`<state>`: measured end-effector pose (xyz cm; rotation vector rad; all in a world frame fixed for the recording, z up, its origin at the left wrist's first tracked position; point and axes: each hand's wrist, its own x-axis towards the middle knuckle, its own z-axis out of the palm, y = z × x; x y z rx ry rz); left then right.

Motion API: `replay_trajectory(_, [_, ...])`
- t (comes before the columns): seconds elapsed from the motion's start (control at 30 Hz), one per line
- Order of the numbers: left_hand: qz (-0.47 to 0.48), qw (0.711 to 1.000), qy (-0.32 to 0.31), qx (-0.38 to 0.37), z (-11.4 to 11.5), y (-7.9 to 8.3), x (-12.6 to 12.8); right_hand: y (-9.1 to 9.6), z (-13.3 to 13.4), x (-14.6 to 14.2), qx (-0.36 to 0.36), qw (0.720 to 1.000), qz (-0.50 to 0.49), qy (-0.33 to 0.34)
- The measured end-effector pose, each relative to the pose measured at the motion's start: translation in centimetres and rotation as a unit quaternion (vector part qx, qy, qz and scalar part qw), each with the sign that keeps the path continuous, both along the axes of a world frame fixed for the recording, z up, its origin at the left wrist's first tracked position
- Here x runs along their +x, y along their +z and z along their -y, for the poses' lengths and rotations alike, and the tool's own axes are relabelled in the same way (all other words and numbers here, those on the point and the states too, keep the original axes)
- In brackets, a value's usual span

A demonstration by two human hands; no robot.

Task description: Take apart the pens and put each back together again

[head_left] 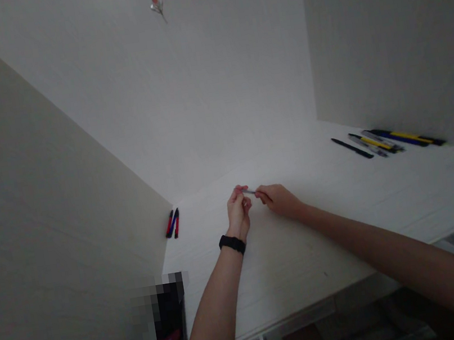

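Observation:
Over the middle of the white desk, a thin pen stretches between my two hands. Its left end is in the fingers of my left hand, which are closed around it. My right hand pinches the opposite end, with its fingers curled in. Only a short greyish length of the pen shows between them; the ends are covered by fingers. A black watch or band circles my left wrist.
At the left wall lie a few red and blue pens. Several pens, including a black pen and a yellow-and-black pen, lie at the right wall. A dark object sits at the left front edge. A flower decoration is on the back wall.

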<state>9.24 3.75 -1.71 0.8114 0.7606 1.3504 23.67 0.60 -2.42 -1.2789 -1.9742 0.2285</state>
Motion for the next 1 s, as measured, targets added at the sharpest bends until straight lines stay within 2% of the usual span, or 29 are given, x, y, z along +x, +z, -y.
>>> replay_trajectory(0.13, [-0.002,1.000,0.003,-0.007,0.3,0.2,0.1,0.1,0.5,-0.3,0.015,0.998,0.014,-0.067])
replay_trajectory(0.2, [-0.006,1.000,0.001,0.001,0.3,0.2,0.2,0.2,0.6,-0.3,0.006,0.997,0.013,-0.079])
replay_trajectory(0.43, [0.016,0.999,0.020,0.021,0.2,-0.1,0.1,0.0,0.0,-0.3,0.028,0.999,0.007,-0.034])
replay_trajectory(0.63, [0.001,0.999,0.047,0.019,-0.1,-0.4,0.0,-0.2,-0.2,-0.2,-0.012,0.996,0.036,-0.083])
replay_trajectory(0.73, [0.020,0.998,0.055,0.023,-0.3,-0.5,-0.1,-0.2,-0.3,-0.2,-0.032,0.996,0.022,-0.079])
replay_trajectory(0.87, [0.036,0.998,0.044,0.026,-0.1,-0.4,-0.2,-0.3,-0.6,0.0,0.001,0.999,0.004,-0.042])
replay_trajectory(1.0, [0.007,0.999,0.024,0.022,0.1,-0.2,-0.1,-0.4,-0.7,0.1,0.007,0.998,-0.001,-0.055])
